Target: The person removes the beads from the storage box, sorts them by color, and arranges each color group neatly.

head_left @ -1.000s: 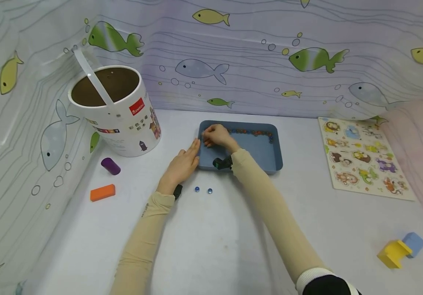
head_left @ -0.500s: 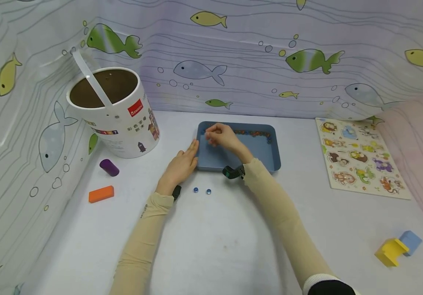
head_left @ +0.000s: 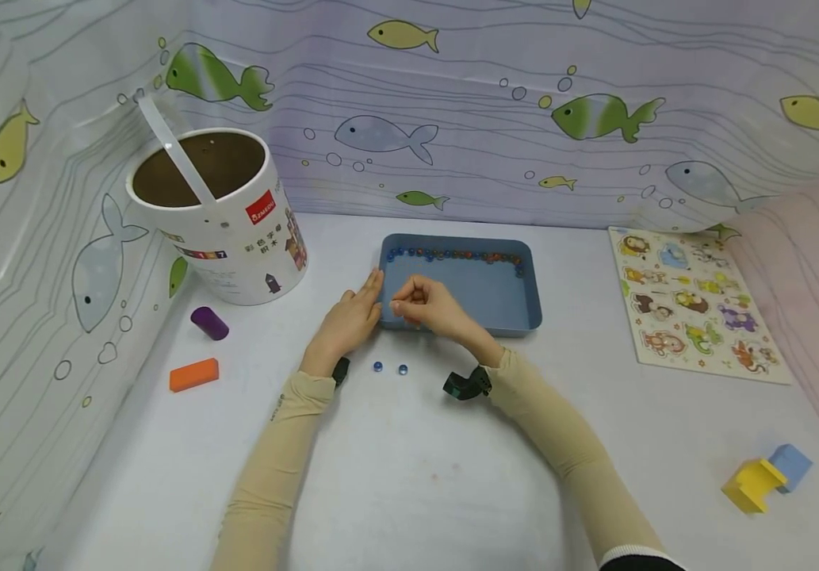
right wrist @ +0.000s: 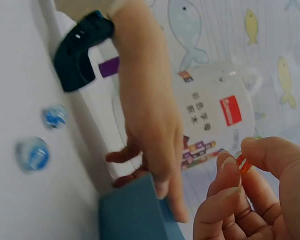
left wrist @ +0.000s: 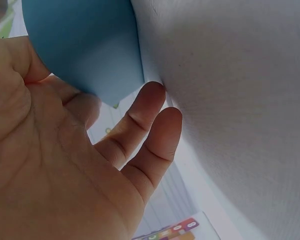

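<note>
A blue-grey tray [head_left: 476, 293] holds a row of blue and orange marbles [head_left: 445, 254] along its far wall. My left hand [head_left: 348, 321] rests against the tray's left side with fingers extended; the left wrist view shows fingers [left wrist: 157, 135] beside the tray's outer corner. My right hand [head_left: 434, 308] is over the tray's near left part. Its thumb and fingertips pinch an orange-red marble [right wrist: 243, 163], partly hidden by the fingers and not visible in the head view. Two blue marbles [head_left: 377, 366] lie on the table in front of the tray.
A big white bucket [head_left: 231, 246] with a handle stands back left. Before it lie a purple cylinder [head_left: 209, 323] and an orange block [head_left: 193, 375]. An animal picture board [head_left: 698, 305] lies at right, with yellow [head_left: 755, 485] and blue [head_left: 790, 466] blocks nearer.
My right hand has moved from the tray's far left corner toward its near side, uncovering the left end of the marble row. My left hand has stayed at the tray's side.
</note>
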A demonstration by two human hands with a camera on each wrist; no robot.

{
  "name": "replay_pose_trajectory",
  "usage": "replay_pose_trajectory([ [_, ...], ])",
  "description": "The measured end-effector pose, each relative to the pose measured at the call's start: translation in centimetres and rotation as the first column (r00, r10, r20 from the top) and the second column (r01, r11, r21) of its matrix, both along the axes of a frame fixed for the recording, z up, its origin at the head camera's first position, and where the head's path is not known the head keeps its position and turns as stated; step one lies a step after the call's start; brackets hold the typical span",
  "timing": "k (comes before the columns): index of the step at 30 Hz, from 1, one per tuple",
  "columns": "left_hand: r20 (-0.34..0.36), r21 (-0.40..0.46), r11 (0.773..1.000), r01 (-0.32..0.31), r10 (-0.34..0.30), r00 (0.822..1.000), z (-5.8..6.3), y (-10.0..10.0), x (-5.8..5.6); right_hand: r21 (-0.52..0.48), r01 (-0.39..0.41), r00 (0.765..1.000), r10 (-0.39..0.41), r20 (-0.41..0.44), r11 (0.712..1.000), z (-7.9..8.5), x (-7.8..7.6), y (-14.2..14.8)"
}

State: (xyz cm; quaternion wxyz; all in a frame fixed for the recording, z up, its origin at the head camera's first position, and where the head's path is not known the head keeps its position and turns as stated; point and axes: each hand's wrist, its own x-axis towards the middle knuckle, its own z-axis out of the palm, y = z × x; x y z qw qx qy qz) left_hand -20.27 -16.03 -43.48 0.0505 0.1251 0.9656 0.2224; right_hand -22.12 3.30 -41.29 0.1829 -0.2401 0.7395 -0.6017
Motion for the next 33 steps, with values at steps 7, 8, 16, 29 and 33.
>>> replay_pose_trajectory([
  [7,-0.001,-0.010,1.000,-0.007,0.007,1.000,-0.1,-0.2,0.0,0.010,-0.128,0.992,0.128,-0.010,0.992,-0.6,2.4,-0.6],
  [8,0.000,-0.011,1.000,-0.005,0.005,1.000,-0.1,-0.2,0.0,0.017,-0.154,0.988,0.154,-0.006,0.988,-0.7,2.7,-0.7],
  [16,-0.005,-0.005,1.000,0.009,-0.009,1.000,-0.1,-0.2,0.1,0.192,-0.294,0.948,0.312,-0.071,0.936,-2.1,6.1,-1.6],
  [29,-0.004,0.002,1.000,0.012,-0.012,1.000,-0.1,0.0,0.0,0.425,-0.253,0.898,0.375,-0.231,0.869,-3.2,9.0,-2.3],
  [33,-0.012,-0.001,1.000,0.018,-0.018,1.000,0.0,-0.1,0.1,0.433,-0.260,0.888,0.390,-0.245,0.863,-3.3,8.9,-2.3],
])
